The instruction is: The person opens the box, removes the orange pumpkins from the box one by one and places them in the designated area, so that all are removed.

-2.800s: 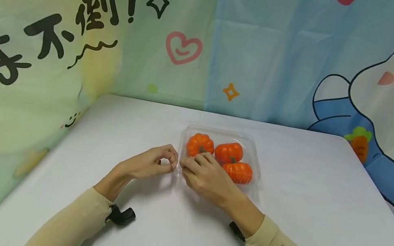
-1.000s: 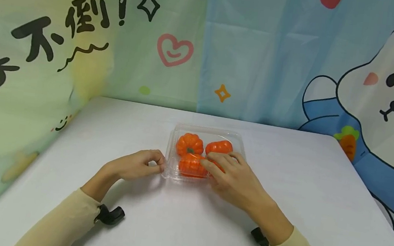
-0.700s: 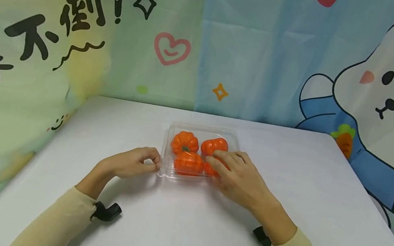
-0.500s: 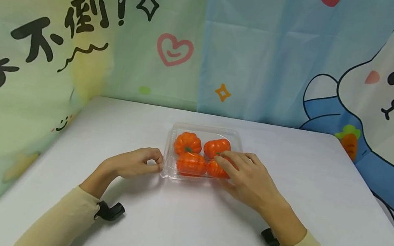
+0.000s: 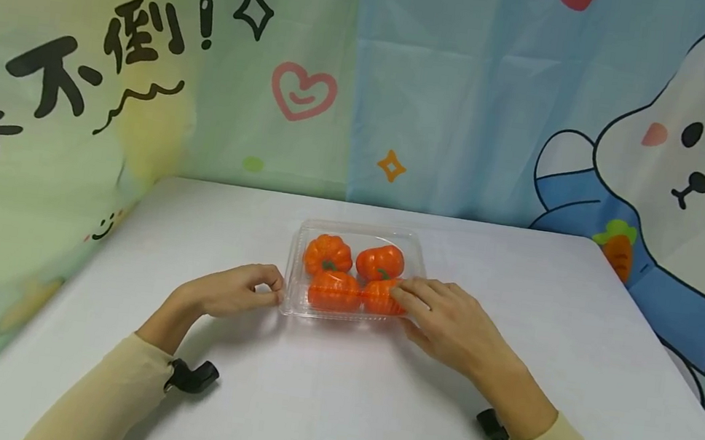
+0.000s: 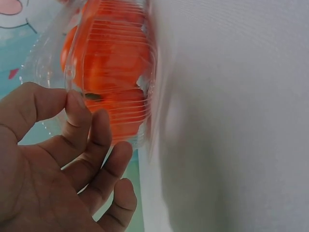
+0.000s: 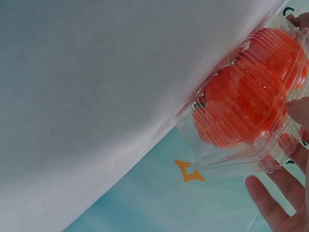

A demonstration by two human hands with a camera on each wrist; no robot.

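Observation:
A clear plastic clamshell box (image 5: 357, 232) lies on the white table and holds several orange, ribbed, pumpkin-like vegetables (image 5: 334, 290) with green stems. At the box's front left corner, my left hand (image 5: 244, 293) pinches the rim between thumb and forefinger; the left wrist view shows its other fingers loosely bent beside the wall. Over the front right corner lies my right hand (image 5: 451, 327), with its fingers relaxed and spread. In the right wrist view the thumb (image 7: 300, 112) is right at the rim, and the other fingertips lie along the lid's edge.
A white cloth-covered table (image 5: 329, 408) extends around the box. Behind it hangs a printed backdrop (image 5: 446, 99) with a cartoon bear. Black wrist cameras (image 5: 193, 376) sit at both sleeve cuffs.
My right hand has moved from the front left corner rightward along the front edge to the front right corner, uncovering the front vegetables. My left hand stays at the left corner.

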